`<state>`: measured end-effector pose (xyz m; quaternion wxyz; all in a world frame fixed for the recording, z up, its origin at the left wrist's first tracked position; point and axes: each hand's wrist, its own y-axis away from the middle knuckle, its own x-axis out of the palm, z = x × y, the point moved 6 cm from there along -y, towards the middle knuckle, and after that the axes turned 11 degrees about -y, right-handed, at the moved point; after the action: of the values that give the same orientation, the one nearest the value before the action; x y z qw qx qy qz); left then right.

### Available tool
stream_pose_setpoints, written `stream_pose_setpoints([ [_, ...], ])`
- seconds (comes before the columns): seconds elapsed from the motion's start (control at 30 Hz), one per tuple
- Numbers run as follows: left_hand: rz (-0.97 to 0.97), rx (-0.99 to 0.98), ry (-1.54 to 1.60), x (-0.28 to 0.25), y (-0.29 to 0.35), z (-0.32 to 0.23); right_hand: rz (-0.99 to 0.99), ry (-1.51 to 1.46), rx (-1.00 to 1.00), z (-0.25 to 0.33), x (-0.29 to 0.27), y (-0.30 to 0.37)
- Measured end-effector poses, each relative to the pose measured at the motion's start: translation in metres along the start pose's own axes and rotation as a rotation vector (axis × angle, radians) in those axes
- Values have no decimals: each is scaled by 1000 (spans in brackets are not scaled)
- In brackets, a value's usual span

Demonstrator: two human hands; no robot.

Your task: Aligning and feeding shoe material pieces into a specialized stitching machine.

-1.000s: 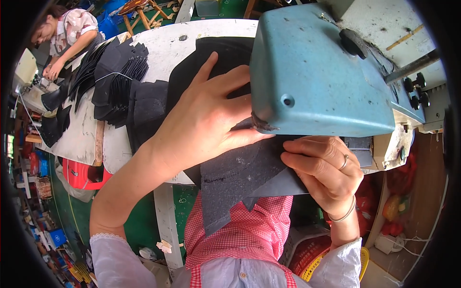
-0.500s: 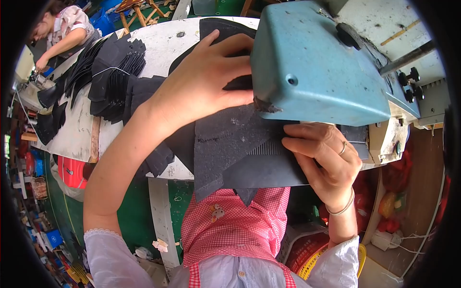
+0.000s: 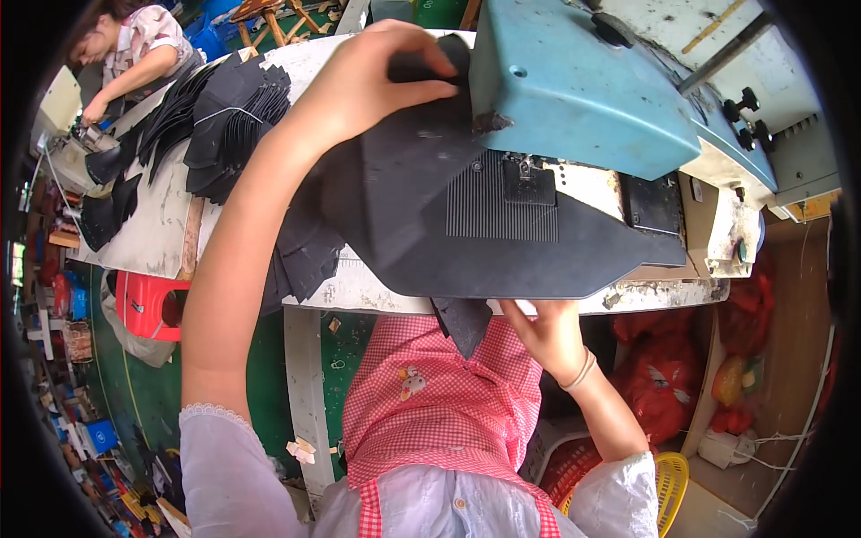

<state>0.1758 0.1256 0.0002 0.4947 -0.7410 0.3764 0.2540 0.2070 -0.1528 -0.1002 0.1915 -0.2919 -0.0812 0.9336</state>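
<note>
My left hand (image 3: 372, 76) is closed on a black fabric piece (image 3: 439, 65) to the left of the blue machine head (image 3: 583, 108); thumb and fingers pinch its upper part. The piece is partly smeared by motion. Below the head is a flat black machine plate (image 3: 511, 260) with a ribbed panel (image 3: 498, 211) and a small presser area (image 3: 529, 179). At the plate's front edge is my right hand (image 3: 552, 336), its fingertips hidden beneath that edge. A pointed dark piece (image 3: 464, 325) hangs below the plate, just left of the right hand.
Tied stacks of black pieces (image 3: 238, 108) lie on the white table (image 3: 157, 242) at left. A red stool (image 3: 143, 305) stands below. Another person (image 3: 148, 54) works at the far left. Red bags (image 3: 664, 386) and a yellow basket (image 3: 673, 489) are at lower right.
My left hand has lifted up and back with the black piece, uncovering the ribbed panel. The right hand has left the plate's top and dropped below its front edge. The view has shifted slightly.
</note>
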Motion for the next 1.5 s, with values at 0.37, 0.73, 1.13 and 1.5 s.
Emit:
stream_pose_setpoints([
  [0.37,-165,-383,-413,-39,186,89,-134,550,-44,-84,33,-4],
  [0.73,-98,-445,306,8,229,-60,209,-355,145,35,25,-12],
  [1.13,145,46,-37,-28,114,-131,-33,77,2,100,-37,-38],
  [1.5,237,105,-196,4,87,-116,16,216,-145,87,-55,-40],
])
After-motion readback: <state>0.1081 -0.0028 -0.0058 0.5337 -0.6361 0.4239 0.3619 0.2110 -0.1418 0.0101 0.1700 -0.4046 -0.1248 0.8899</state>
